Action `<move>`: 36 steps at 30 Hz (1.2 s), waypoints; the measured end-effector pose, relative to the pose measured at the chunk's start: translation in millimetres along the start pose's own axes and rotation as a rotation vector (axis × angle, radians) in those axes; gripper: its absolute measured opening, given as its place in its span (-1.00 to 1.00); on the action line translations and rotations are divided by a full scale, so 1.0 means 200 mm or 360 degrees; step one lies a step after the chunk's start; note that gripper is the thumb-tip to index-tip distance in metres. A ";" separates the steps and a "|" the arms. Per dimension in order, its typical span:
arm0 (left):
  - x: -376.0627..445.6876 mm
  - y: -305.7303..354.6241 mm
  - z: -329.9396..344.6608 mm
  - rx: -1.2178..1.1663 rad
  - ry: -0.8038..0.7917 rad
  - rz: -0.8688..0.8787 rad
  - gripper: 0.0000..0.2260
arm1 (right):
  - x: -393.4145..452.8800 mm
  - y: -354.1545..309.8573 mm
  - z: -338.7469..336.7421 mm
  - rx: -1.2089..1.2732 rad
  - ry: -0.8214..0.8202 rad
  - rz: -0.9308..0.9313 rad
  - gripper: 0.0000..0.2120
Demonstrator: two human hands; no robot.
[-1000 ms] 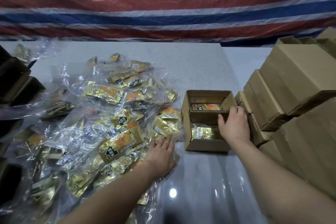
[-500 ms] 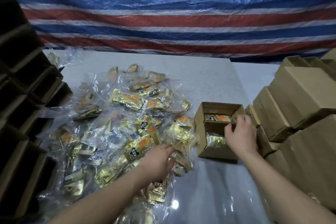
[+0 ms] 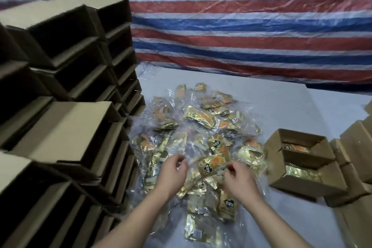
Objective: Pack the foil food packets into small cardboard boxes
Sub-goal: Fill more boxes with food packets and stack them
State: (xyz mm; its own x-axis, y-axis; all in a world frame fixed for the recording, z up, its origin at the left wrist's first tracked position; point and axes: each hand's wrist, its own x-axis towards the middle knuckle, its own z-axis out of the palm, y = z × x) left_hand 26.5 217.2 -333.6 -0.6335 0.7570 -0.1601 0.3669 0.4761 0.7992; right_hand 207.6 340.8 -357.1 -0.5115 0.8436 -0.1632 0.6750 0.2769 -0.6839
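Observation:
A heap of gold foil food packets (image 3: 201, 119) in clear plastic wrappers lies on the grey table. Over its near side, my left hand (image 3: 173, 169) and my right hand (image 3: 238, 180) are raised with fingers curled. Between them hangs one gold and orange packet (image 3: 212, 164). My right hand pinches its right end and my left hand pinches the clear wrapper at its left end. To the right stands an open small cardboard box (image 3: 302, 186), apart from both hands, with foil packets inside under a folded inner flap.
Tall stacks of open cardboard boxes (image 3: 60, 127) fill the left side, close to the heap. More boxes (image 3: 358, 147) stand at the right edge behind the open one. A striped tarp (image 3: 241, 32) with white signs hangs behind the table.
My right hand has left the open box and come over the heap. My left hand has lifted off the packets. Both now pinch one packet. The view has swung left and up.

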 end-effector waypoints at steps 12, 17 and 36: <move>-0.25 0.30 -0.58 -0.0382 0.1081 0.0479 -0.78 | 0.21 -1.13 0.05 0.0182 -0.0286 -0.0717 -0.74; -0.30 0.20 -0.71 -0.0194 0.1159 0.0127 -0.60 | 0.26 -1.58 0.26 -0.0011 -0.0366 -0.1069 -0.49; -0.37 0.14 -0.69 -0.0221 0.0990 0.0006 -0.54 | 0.50 -1.67 0.41 -0.0057 -0.0497 -0.1263 -0.63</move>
State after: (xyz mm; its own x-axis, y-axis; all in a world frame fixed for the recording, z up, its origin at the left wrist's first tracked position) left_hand -11.4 112.9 -219.8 -0.9250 0.3370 0.1757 0.3043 0.3799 0.8735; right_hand -112.2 294.9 -203.2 -0.9596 0.2295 0.1625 0.0684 0.7511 -0.6567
